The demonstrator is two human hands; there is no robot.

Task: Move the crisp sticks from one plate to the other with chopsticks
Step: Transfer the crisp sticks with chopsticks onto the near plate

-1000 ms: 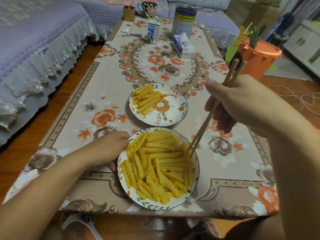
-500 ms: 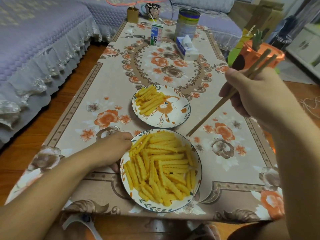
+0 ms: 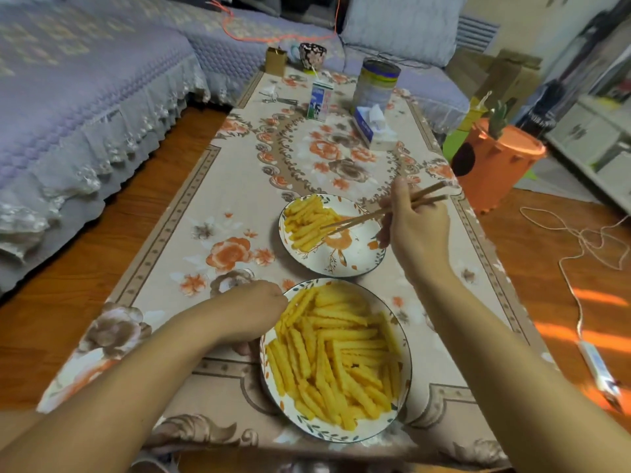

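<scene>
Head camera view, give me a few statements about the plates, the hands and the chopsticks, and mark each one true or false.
1. The right hand holds the chopsticks. True.
2. The chopstick tips are over the near plate. False: they are over the far plate, at its pile of crisp sticks.
3. The near plate holds more crisp sticks than the far plate. True.
4. The left hand rests at the far plate. False: it rests at the near plate's left rim.
5. A milk carton stands on the table beyond both plates. True.

Dim, soft indoor light; edges warped, perhaps slightly blurred.
</scene>
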